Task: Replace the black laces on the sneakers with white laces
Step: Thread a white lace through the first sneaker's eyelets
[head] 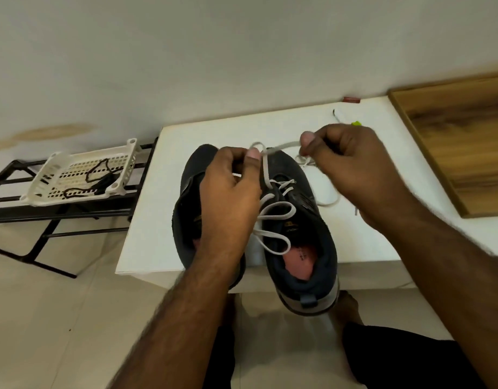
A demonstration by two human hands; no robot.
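Both hands pinch the flat white lace above 2 dark sneakers: left hand at its loop, right hand gripping its end.

Sneakers: dark navy-black uppers, pink insoles, grey heel soles. White lace threaded on the right sneaker. Table under them: plain white. Left of table: white perforated basket holding black laces, on a black metal rack. Right of table: brown wood-grain board. Floor beige.
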